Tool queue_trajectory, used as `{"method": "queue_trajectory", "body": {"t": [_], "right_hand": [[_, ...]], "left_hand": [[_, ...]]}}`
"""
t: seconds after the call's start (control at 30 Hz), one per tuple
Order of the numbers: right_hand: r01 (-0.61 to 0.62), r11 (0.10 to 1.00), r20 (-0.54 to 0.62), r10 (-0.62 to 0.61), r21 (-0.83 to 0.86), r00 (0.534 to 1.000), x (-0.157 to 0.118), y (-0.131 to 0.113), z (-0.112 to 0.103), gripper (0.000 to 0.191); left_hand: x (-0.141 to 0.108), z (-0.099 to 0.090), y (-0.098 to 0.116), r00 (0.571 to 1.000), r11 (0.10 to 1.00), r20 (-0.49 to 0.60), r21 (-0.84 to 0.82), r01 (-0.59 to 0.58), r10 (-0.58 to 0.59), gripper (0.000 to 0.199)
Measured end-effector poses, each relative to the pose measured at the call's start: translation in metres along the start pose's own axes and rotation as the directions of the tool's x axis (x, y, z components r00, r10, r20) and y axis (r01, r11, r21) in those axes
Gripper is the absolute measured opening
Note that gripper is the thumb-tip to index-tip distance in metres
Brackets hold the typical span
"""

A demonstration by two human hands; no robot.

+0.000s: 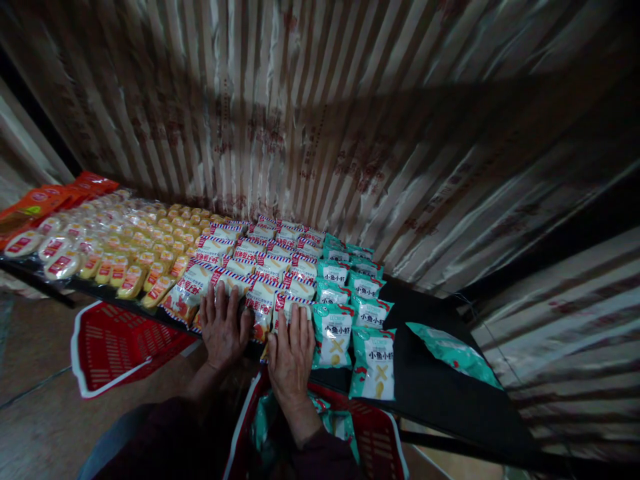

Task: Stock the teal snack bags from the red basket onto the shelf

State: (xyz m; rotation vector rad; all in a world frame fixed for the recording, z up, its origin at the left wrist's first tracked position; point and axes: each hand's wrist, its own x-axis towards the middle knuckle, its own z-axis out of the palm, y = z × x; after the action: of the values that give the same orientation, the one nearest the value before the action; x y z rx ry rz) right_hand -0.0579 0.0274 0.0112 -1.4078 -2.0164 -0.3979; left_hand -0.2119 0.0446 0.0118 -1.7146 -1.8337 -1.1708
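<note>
The left hand (223,327) and right hand (291,350) lie palm-down, fingers extended, apparently gripping nothing, on the front row of white plastic snack bags with red-and-blue striped edges (263,301) — directly under and ahead of the fingertips, long axes running away from the body. The right hand is nearer the teal-and-white plastic pouches (333,337). Both hands cover the nearest bags' lower ends; the red plastic basket (383,440) below — partly behind the right forearm — is cut off.

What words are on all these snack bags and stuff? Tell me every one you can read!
"小鱼小虾": green-and-white bags
"爱上虾", end of a longer line: striped-edge bags
Too small or blurred: the green bags' brand line, labels on yellow packs and round white packs, orange bags, print on the wall covering.
</note>
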Motion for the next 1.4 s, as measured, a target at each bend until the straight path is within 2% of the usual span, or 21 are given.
{"method": "queue_trajectory", "body": {"t": [0.13, 0.3, 0.47, 0.7, 0.97, 1.07, 1.23, 1.4], "right_hand": [[0.003, 1.000, 0.001, -0.003, 0.008, 1.000, -0.001, 0.001, 0.003, 0.054], [-0.008, 1.000, 0.004, 0.008, 0.018, 1.000, -0.001, 0.001, 0.005, 0.054], [-0.007, 1.000, 0.006, 0.007, 0.027, 1.000, 0.000, 0.001, 0.005, 0.052], [-0.014, 0.999, 0.025, 0.013, 0.039, 1.000, 0.000, 0.002, 0.004, 0.049], [-0.040, 0.998, 0.048, 0.038, 0.040, 0.998, 0.000, -0.001, -0.001, 0.050], [-0.051, 0.998, 0.044, 0.049, 0.034, 0.998, 0.002, -0.003, -0.002, 0.050], [-0.036, 0.999, 0.047, 0.034, 0.033, 0.998, 0.004, 0.000, 0.002, 0.051], [-0.031, 0.998, 0.048, 0.028, 0.050, 0.998, 0.003, 0.003, 0.004, 0.053]], "left_hand": [[0.008, -0.006, -0.010, 0.995, 0.994, -0.025, 0.024, 0.102, -0.102, 0.055], [0.015, -0.013, -0.033, 0.955, 0.955, -0.080, 0.060, 0.292, -0.287, 0.050], [0.010, -0.008, -0.043, 0.940, 0.937, -0.041, 0.080, 0.340, -0.338, 0.050], [0.007, 0.003, -0.042, 0.953, 0.953, -0.077, 0.051, 0.299, -0.294, 0.052], [0.010, -0.006, -0.040, 0.970, 0.972, -0.074, 0.024, 0.234, -0.231, 0.052], [0.009, -0.011, -0.032, 0.983, 0.984, -0.056, 0.015, 0.176, -0.174, 0.052], [0.005, -0.009, -0.012, 0.999, 0.998, 0.024, -0.050, -0.036, 0.038, 0.059], [0.005, -0.004, 0.000, 0.998, 0.996, 0.033, -0.072, -0.049, 0.051, 0.066]]}}
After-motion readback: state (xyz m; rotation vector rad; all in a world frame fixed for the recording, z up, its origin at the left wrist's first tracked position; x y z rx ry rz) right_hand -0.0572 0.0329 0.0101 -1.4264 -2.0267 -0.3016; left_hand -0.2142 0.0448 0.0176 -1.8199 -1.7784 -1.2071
